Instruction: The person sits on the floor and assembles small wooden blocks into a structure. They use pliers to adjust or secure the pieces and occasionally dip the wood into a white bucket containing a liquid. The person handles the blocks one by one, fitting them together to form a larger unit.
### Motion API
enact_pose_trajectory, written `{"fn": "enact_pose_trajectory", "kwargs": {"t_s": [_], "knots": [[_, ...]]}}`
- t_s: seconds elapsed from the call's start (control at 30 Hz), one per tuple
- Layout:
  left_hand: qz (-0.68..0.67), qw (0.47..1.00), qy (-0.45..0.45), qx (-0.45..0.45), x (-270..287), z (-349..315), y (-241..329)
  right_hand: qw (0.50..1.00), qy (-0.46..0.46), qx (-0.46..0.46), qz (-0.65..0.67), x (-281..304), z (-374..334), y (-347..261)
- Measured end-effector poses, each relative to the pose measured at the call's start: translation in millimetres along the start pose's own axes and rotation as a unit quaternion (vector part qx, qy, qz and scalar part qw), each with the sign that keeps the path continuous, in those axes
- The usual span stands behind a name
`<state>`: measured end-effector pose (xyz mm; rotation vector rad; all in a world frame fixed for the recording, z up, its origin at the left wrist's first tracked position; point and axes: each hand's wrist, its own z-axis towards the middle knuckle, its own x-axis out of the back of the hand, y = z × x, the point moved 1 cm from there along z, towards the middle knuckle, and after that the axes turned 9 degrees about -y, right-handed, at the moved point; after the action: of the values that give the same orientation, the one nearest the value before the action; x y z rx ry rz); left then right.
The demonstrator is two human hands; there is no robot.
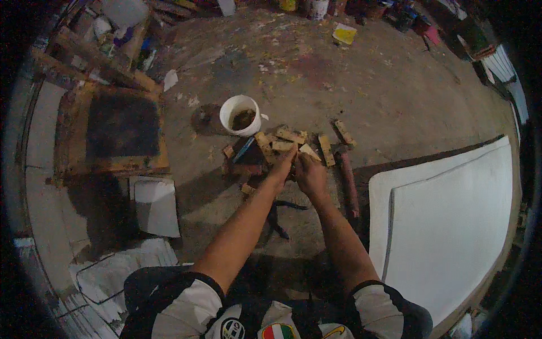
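My left hand (284, 165) and my right hand (310, 175) meet in front of me, fingers closed and pressed together. Whatever they grip is hidden by the fingers. A pale wooden block (309, 151) shows just beyond the right fingertips; I cannot tell whether it is held. More small wooden blocks (291, 135) lie in a loose pile just past my hands, with one block (326, 150) to the right. To the left of the pile lies a slim blue tool (244, 150). Dark-handled pliers (278, 219) rest on the floor between my forearms.
A white bucket (224, 117) with dark contents stands beyond the pile. A reddish rod (349, 186) lies right of my hands. Farther right is a large white panel (446, 226). On the left are a wood-framed dark board (121, 125) and a pale sheet (155, 206).
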<state>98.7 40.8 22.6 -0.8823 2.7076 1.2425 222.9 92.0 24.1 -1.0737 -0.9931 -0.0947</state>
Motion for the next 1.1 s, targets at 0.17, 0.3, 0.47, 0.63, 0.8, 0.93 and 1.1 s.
{"fn": "enact_pose_trajectory", "kwargs": {"t_s": [0.17,0.3,0.47,0.63,0.8,0.93,1.1], "knots": [[0.010,0.996,-0.030,-0.087,42,22,-18,0.994,-0.083,-0.007,0.075,5,17,-42],[0.128,0.989,-0.020,-0.065,20,36,-21,0.995,-0.077,-0.027,0.058,26,13,-36],[0.109,0.986,0.106,-0.075,60,89,-73,0.996,-0.029,0.046,-0.070,12,11,-30],[0.012,0.999,-0.026,0.035,60,35,-46,0.995,-0.080,-0.027,0.047,40,39,-71],[-0.218,0.973,0.060,-0.041,43,5,-37,0.990,-0.131,-0.026,0.036,-9,118,-125],[-0.286,0.947,0.123,-0.079,60,-3,-32,0.993,-0.096,0.048,0.051,-16,130,-145],[-0.228,0.945,0.230,-0.052,77,22,-29,0.991,-0.089,0.045,0.092,-14,85,-79]]}}
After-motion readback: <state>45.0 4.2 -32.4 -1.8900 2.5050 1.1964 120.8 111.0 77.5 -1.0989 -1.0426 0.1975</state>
